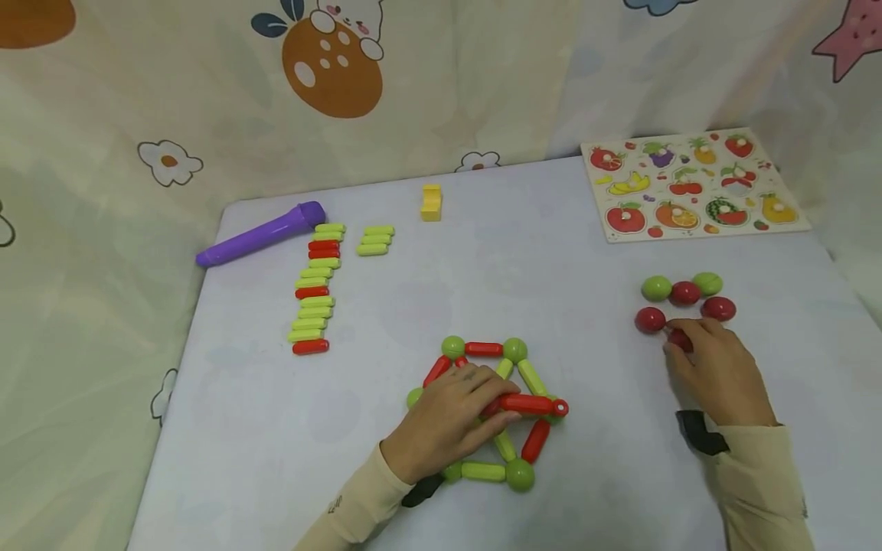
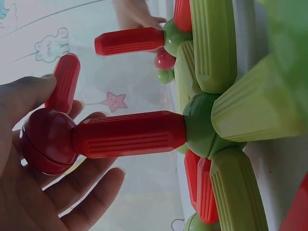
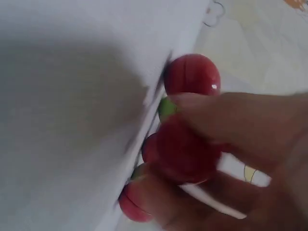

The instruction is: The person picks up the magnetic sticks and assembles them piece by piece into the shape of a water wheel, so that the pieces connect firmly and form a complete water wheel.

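A frame of magnetic rods and balls (image 1: pixel 484 471), with green balls and red and yellow-green rods, lies at the table's front middle. Over it, my left hand (image 1: pixel 451 417) pinches a red rod (image 2: pixel 65 82) between thumb and fingers. That rod joins a red ball (image 2: pixel 48 139) near the palm, atop an upright red rod (image 2: pixel 130 134) on a green ball (image 2: pixel 199 125). Another upright red rod (image 2: pixel 130 41) stands farther right. At the right side, my right hand (image 1: pixel 720 371) pinches a red ball (image 3: pixel 187 149) with thumb and fingertips, close beside other red and green balls.
A column of red and yellow-green rods (image 1: pixel 315 312) lies at left, with several more yellow-green rods (image 1: pixel 375 239) nearby. Behind are a purple stick (image 1: pixel 258 236) and a yellow block (image 1: pixel 431 203). A fruit picture board (image 1: pixel 696 187) lies at the back right. Patterned cloth (image 1: pixel 413 138) hangs behind.
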Demonstrator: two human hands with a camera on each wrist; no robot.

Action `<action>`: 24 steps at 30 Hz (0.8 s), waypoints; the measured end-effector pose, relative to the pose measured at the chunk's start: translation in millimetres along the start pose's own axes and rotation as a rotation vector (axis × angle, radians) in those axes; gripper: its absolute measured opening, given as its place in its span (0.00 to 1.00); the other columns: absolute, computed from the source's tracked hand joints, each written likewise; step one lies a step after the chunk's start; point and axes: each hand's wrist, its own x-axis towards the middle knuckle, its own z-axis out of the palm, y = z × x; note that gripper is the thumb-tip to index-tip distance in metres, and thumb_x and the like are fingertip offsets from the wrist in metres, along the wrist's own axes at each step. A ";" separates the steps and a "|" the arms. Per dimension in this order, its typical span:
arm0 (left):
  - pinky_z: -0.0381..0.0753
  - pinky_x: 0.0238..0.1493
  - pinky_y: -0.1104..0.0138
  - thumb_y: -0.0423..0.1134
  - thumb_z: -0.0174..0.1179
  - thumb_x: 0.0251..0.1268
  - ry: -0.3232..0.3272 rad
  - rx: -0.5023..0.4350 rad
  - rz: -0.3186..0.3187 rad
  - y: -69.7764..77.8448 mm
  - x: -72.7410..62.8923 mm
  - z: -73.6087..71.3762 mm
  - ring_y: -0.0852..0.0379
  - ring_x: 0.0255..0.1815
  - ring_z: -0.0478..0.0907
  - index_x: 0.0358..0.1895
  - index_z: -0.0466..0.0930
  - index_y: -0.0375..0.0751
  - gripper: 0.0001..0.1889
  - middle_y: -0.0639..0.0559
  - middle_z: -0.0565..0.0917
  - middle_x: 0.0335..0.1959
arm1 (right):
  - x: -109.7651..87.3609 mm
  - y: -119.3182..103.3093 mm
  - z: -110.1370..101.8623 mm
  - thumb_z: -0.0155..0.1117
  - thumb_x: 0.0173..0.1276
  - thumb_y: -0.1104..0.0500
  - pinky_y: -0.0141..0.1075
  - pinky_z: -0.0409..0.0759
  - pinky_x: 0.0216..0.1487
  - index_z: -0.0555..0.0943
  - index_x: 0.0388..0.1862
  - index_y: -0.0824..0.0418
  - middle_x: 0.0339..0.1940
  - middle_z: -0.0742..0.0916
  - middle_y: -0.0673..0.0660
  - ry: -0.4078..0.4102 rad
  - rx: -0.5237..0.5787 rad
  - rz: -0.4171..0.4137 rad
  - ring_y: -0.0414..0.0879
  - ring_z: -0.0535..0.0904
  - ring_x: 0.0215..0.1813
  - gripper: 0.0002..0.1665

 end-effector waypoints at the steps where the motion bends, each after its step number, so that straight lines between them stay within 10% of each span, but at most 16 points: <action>1: 0.73 0.47 0.74 0.47 0.59 0.67 -0.001 -0.002 -0.004 0.1 0.3 0.2 0.65 0.43 0.74 0.46 0.79 0.47 0.11 0.62 0.77 0.35 | -2.6 -5.3 -2.2 0.69 0.57 0.68 0.58 0.75 0.47 0.75 0.53 0.71 0.47 0.78 0.72 0.029 0.031 -0.022 0.65 0.72 0.45 0.25; 7: 0.74 0.47 0.72 0.45 0.64 0.63 -0.013 0.000 -0.038 2.3 2.6 0.9 0.64 0.41 0.75 0.47 0.79 0.47 0.12 0.61 0.79 0.36 | -27.6 -61.5 -13.6 0.76 0.42 0.76 0.16 0.71 0.48 0.79 0.53 0.64 0.48 0.83 0.53 0.110 0.452 -0.362 0.36 0.78 0.46 0.35; 13: 0.75 0.47 0.71 0.46 0.64 0.62 -0.034 0.009 -0.060 3.9 5.1 1.8 0.64 0.40 0.75 0.47 0.78 0.48 0.13 0.60 0.80 0.36 | -43.8 -93.9 0.3 0.76 0.49 0.70 0.25 0.76 0.52 0.78 0.51 0.71 0.48 0.84 0.59 0.034 0.837 -0.647 0.41 0.80 0.51 0.28; 24: 0.74 0.40 0.72 0.45 0.64 0.63 -0.015 0.008 -0.077 2.3 0.4 1.4 0.65 0.36 0.72 0.47 0.77 0.47 0.13 0.60 0.78 0.35 | -45.3 -92.3 20.9 0.76 0.44 0.75 0.24 0.76 0.52 0.78 0.53 0.68 0.50 0.83 0.55 -0.010 0.789 -0.618 0.40 0.79 0.51 0.33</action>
